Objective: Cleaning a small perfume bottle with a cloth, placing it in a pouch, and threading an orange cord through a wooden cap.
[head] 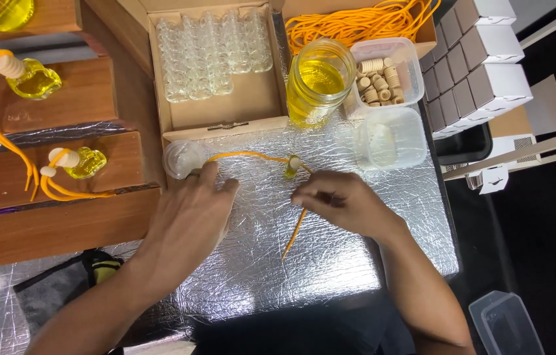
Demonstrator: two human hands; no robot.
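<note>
My left hand [194, 213] rests on the silver foil mat [330, 263], its fingertips on an orange cord [245, 156] next to a small clear glass bottle [181, 158]. My right hand [347, 202] pinches the same cord beside a small wooden cap with a yellowish stopper [292, 165]. The cord's loose end [294, 233] runs down across the mat below my right hand.
A cardboard box of empty glass bottles [212, 56] sits behind the mat, beside a jar of yellow liquid [317, 79], a tub of wooden caps [383, 75], an empty clear tub [393, 138] and orange cords [357, 23]. Filled bottles [34, 79] lie on wooden boards left. White cartons [482, 59] stand right.
</note>
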